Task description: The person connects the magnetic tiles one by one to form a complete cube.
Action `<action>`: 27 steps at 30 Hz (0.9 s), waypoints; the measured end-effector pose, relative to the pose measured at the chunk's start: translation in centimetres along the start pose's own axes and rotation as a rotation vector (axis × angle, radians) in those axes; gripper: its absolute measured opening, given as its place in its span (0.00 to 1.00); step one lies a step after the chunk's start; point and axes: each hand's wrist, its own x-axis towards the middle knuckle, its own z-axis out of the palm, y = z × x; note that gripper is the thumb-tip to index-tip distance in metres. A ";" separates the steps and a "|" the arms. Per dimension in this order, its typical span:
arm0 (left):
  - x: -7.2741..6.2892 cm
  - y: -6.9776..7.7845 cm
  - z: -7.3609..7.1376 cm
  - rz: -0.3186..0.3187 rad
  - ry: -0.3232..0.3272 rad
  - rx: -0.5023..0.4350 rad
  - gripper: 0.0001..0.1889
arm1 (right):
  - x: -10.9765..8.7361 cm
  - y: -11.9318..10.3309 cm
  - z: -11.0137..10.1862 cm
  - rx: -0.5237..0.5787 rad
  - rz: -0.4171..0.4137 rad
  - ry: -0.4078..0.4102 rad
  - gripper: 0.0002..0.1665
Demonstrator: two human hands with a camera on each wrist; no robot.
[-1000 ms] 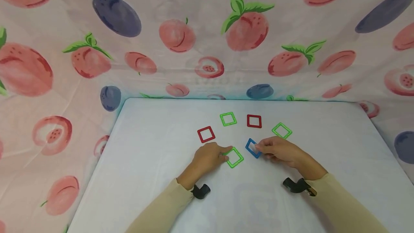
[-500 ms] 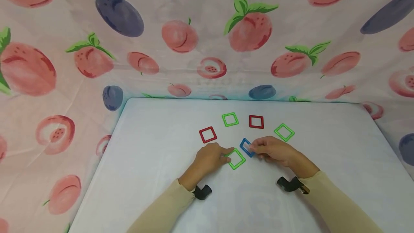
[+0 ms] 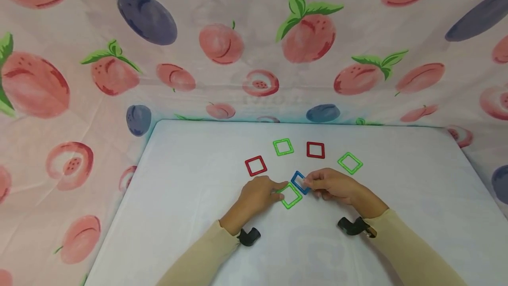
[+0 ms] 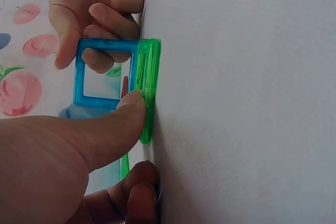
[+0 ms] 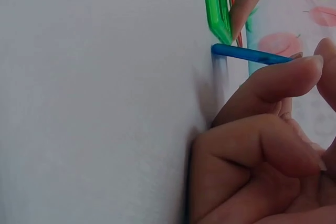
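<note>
My left hand [image 3: 257,195] holds a green hollow square tile [image 3: 295,203] flat on the white table, thumb and index finger at its left edges. Pinched by its right side between the thumb and fingers of my right hand [image 3: 335,186] is a blue hollow square tile [image 3: 298,188]. In the left wrist view the blue tile [image 4: 80,77] stands up from the table, one edge along the green tile [image 4: 150,66]. The right wrist view shows the blue tile's lower edge [image 5: 247,53] right by the green tile's corner [image 5: 216,11].
Beyond the hands, more hollow tiles lie in an arc: a red one [image 3: 248,167] at left, a green one [image 3: 283,153], a red one [image 3: 315,157] and a green one [image 3: 356,168] at right. A fruit-print cloth [image 3: 222,8] hangs behind the white tabletop [image 3: 190,167].
My right hand has moved left with the blue tile, bringing it from a gap away up to the green tile's edge. The left hand has kept its hold in place.
</note>
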 end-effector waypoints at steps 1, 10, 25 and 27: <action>0.0 0.0 0.0 -0.002 -0.001 -0.001 0.23 | 0.0 0.0 0.0 0.001 0.004 -0.001 0.21; -0.1 0.0 0.0 -0.002 -0.007 0.024 0.24 | 0.2 0.3 0.4 0.014 -0.036 -0.091 0.20; -0.3 0.0 -0.1 0.003 0.003 0.022 0.23 | -0.4 1.2 -0.3 0.114 -0.082 -0.086 0.17; -0.2 0.0 0.0 0.003 0.004 0.022 0.23 | -0.4 1.4 -0.3 0.139 -0.089 -0.087 0.15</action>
